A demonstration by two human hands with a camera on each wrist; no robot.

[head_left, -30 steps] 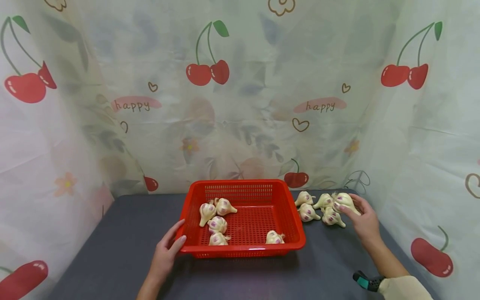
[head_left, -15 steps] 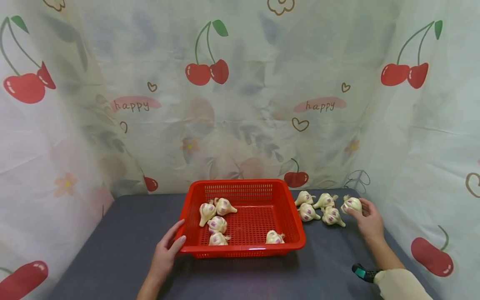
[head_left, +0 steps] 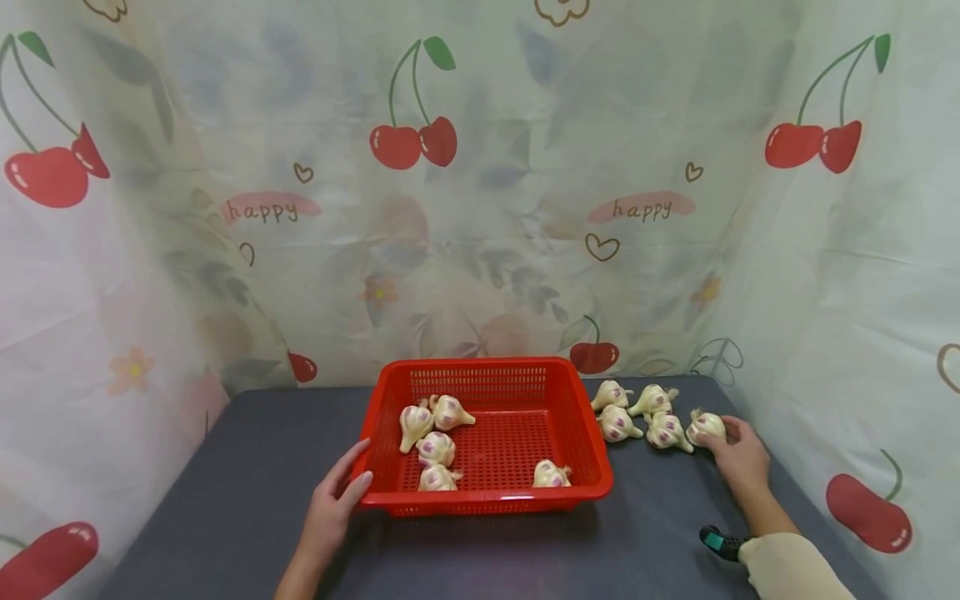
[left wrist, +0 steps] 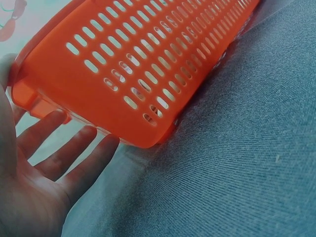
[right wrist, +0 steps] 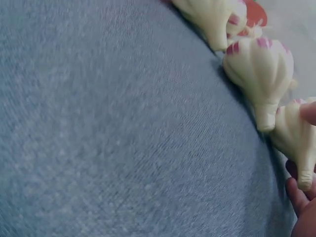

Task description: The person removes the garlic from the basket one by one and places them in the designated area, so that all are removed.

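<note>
My left hand (head_left: 327,504) holds the left front corner of a red plastic basket (head_left: 487,496). In the left wrist view the thumb lies at the rim, and several fingers (left wrist: 74,148) extend below the corner. Inside the basket are several garlic bulbs (head_left: 435,450), most toward the left, with one bulb (head_left: 551,474) at the front right. At the right of the table, my right hand (head_left: 742,458) grips a garlic bulb (head_left: 705,427) between thumb and fingers. The right wrist view has this bulb (right wrist: 292,131) low over the cloth, stem downward, beside another bulb (right wrist: 260,74).
More garlic bulbs (head_left: 618,423) lie grouped between the basket's right side and my right hand. A dark grey cloth (head_left: 247,475) covers the table. Printed curtains (head_left: 480,250) enclose the back and sides. A black strap with a teal patch (head_left: 720,543) is by my right wrist.
My right hand has drawn the gripped garlic bulb off the group, first rightward, then toward me and down to the group's right end. My left hand and the basket have stayed in place.
</note>
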